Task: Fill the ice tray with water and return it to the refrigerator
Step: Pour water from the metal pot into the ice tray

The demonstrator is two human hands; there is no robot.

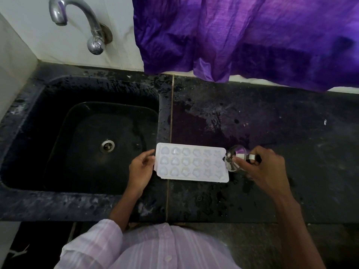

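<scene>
White plastic, the ice tray (191, 165) lies flat on the black stone counter (272, 123), its long side running from 9 to 3 o'clock, with three rows of six heart- and star-shaped moulds. I cannot tell how much water the moulds hold. My left hand (140, 171) is at the tray's 9 o'clock end, thumb and curled fingers pinching the short edge. My right hand (260, 167) is at the 3 o'clock end, closed around a clear glass (236, 159) that is tipped on its side, one end just at the tray's corner. The glass is too blurred to show what is in it. The tray's left end reaches just past the counter seam, beside the rim of the dark sink (58, 90) at 9 o'clock, whose drain (107, 146) shows in the basin. A metal tap (77, 14) curves from the wall at 11 o'clock. A purple cloth (252, 35) hangs over the wall from 12 to 2 o'clock, its hem touching the counter's back edge.
</scene>
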